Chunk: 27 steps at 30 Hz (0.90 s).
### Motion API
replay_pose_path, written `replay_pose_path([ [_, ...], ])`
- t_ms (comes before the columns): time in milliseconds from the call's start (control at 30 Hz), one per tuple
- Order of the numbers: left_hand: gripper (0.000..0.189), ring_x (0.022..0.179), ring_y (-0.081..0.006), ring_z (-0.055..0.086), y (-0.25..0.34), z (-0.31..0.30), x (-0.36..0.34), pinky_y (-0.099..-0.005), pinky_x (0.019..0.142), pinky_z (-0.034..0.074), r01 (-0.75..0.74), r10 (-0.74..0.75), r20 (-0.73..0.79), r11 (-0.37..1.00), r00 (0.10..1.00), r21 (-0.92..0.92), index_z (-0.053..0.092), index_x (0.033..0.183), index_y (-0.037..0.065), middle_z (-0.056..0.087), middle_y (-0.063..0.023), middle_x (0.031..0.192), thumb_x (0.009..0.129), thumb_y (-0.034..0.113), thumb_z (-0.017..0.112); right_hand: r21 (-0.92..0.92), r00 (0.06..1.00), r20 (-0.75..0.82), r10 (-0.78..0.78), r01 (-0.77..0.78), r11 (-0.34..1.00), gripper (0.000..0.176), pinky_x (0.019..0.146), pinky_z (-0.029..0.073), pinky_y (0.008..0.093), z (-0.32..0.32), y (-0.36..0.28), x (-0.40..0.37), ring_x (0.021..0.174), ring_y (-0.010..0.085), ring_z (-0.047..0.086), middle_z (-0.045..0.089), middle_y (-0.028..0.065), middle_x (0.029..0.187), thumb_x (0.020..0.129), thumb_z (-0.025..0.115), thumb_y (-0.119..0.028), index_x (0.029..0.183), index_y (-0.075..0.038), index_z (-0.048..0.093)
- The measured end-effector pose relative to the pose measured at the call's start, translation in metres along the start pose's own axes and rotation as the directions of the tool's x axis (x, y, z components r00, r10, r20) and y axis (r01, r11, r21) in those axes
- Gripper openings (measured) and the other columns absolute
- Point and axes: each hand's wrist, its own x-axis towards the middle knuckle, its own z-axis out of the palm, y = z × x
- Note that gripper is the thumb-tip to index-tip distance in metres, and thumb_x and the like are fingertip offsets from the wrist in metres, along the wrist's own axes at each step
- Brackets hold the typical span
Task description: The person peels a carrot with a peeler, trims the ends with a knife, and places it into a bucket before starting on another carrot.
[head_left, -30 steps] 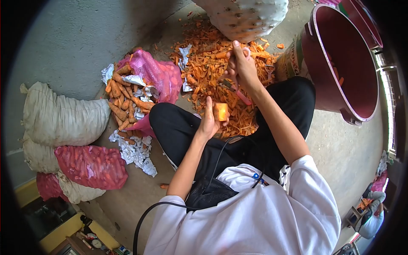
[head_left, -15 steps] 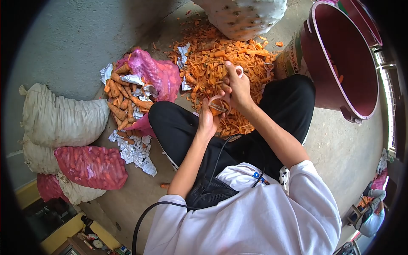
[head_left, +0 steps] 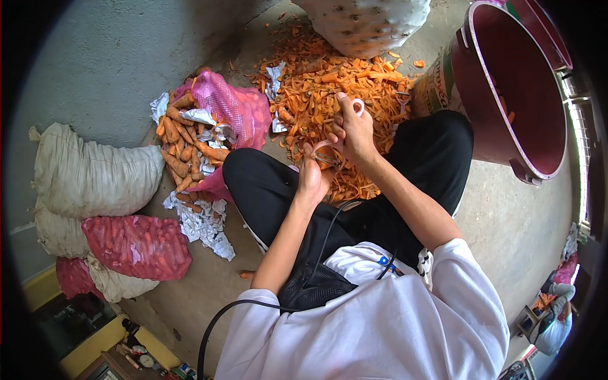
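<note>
My right hand [head_left: 356,134] is closed around a pale pink peeler [head_left: 359,106]. The ring end of its handle sticks out past my fingers, and its blade end lies over my left palm. My left hand [head_left: 312,180] curls around a carrot [head_left: 325,164], of which only a small orange patch shows under the peeler. Below both hands spreads a large heap of carrot peelings [head_left: 310,82] on the floor between my knees.
Unpeeled carrots [head_left: 179,149] spill from a pink mesh sack [head_left: 231,104] at left, among crumpled paper [head_left: 206,228]. Full sacks [head_left: 95,171] line the wall. A tall maroon bin [head_left: 468,82] with some carrots inside stands at right. A bulging white sack [head_left: 367,28] sits beyond the peelings.
Both hands keep nearly the same place. The left hand has turned slightly around the carrot, and less of its orange surface shows. The whole view has shifted a little.
</note>
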Motion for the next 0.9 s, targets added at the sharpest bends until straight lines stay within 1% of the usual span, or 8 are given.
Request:
replay_pose_path([
  [167, 0.044, 0.074, -0.0169, 0.056, -0.001, 0.004, -0.004, -0.03, 0.062, 0.045, 0.015, -0.015, -0.022, 1.0, 1.0, 0.0, 0.054, 0.109, 0.014, 0.058, -0.0024, 0.094, 0.097, 0.049, 0.03, -0.052, 1.0, 0.015, -0.014, 0.015, 0.999, 0.029, 0.032, 0.032, 0.0239, 0.003, -0.001, -0.002, 0.034, 0.0069, 0.033, 0.035, -0.0035, 0.05, 0.09, 0.059, -0.028, 0.075, -0.015, 0.038],
  [367, 0.026, 0.077, -0.0135, 0.056, -0.001, -0.003, -0.005, -0.0269, 0.061, 0.043, -0.016, 0.014, 0.014, 0.983, 1.0, 0.182, 0.055, 0.105, 0.017, 0.057, 0.0002, 0.092, 0.098, 0.034, 0.036, -0.107, 1.0, 0.019, 0.004, -0.002, 0.994, 0.029, 0.031, 0.029, 0.0234, 0.005, -0.001, -0.001, 0.034, 0.0069, 0.032, 0.034, -0.0034, 0.05, 0.09, 0.059, -0.026, 0.074, -0.013, 0.039],
  [467, 0.03, 0.072, -0.0126, 0.054, 0.007, 0.019, -0.014, -0.0263, 0.059, 0.041, -0.026, 0.044, -0.102, 0.985, 0.994, 0.17, 0.053, 0.102, 0.017, 0.056, 0.0006, 0.09, 0.098, 0.039, 0.033, -0.079, 0.999, 0.005, 0.047, -0.046, 0.996, 0.028, 0.031, 0.028, 0.0233, 0.003, 0.005, 0.01, 0.034, 0.0067, 0.031, 0.035, -0.0034, 0.05, 0.09, 0.06, -0.025, 0.074, -0.013, 0.04],
  [533, 0.035, 0.068, -0.0122, 0.052, 0.003, -0.008, -0.007, -0.0264, 0.057, 0.039, -0.033, 0.039, -0.035, 0.99, 0.999, 0.14, 0.052, 0.101, 0.015, 0.055, -0.0009, 0.088, 0.099, 0.043, 0.031, -0.042, 0.996, -0.046, 0.079, -0.081, 0.996, 0.028, 0.032, 0.027, 0.0236, 0.009, 0.007, 0.018, 0.034, 0.0067, 0.031, 0.034, -0.004, 0.048, 0.089, 0.059, -0.023, 0.072, -0.013, 0.04],
  [633, 0.05, 0.063, -0.0136, 0.049, 0.001, -0.005, -0.018, -0.0266, 0.056, 0.037, 0.035, -0.046, 0.049, 0.976, 0.998, 0.213, 0.052, 0.095, 0.008, 0.055, -0.0048, 0.078, 0.097, 0.052, 0.028, -0.292, 0.947, -0.034, -0.32, 0.297, 0.909, 0.023, 0.031, 0.031, 0.026, -0.022, -0.004, 0.084, 0.034, 0.0088, 0.036, 0.038, -0.0023, 0.048, 0.089, 0.057, -0.021, 0.072, -0.012, 0.044],
  [700, 0.052, 0.063, -0.0145, 0.05, 0.008, 0.002, -0.019, -0.0265, 0.056, 0.037, 0.026, -0.041, 0.078, 0.982, 0.996, 0.188, 0.054, 0.093, 0.007, 0.055, -0.005, 0.077, 0.096, 0.054, 0.03, -0.011, 0.968, -0.113, -0.224, 0.224, 0.974, 0.024, 0.029, 0.034, 0.0268, -0.027, -0.02, 0.095, 0.035, 0.0087, 0.042, 0.041, -0.0021, 0.047, 0.089, 0.055, -0.021, 0.071, -0.012, 0.044],
  [767, 0.055, 0.063, -0.0151, 0.051, 0.012, -0.006, -0.013, -0.0272, 0.057, 0.039, 0.03, -0.054, 0.127, 0.982, 0.99, 0.184, 0.055, 0.094, 0.007, 0.055, -0.0053, 0.078, 0.095, 0.056, 0.03, -0.201, 0.958, -0.008, -0.288, 0.28, 0.939, 0.024, 0.03, 0.034, 0.0261, -0.017, -0.022, 0.085, 0.033, 0.009, 0.038, 0.039, -0.0021, 0.047, 0.09, 0.056, -0.022, 0.072, -0.012, 0.043],
  [900, 0.052, 0.067, -0.016, 0.053, 0.016, 0.005, -0.01, -0.0284, 0.059, 0.042, -0.009, 0.004, 0.064, 0.997, 0.998, 0.08, 0.052, 0.095, 0.007, 0.054, -0.0054, 0.075, 0.095, 0.055, 0.033, -0.124, 0.959, 0.085, -0.269, 0.278, 0.952, 0.028, 0.031, 0.031, 0.0249, 0.01, -0.024, 0.042, 0.033, 0.0084, 0.033, 0.036, -0.0032, 0.047, 0.091, 0.056, -0.023, 0.071, -0.013, 0.038],
])
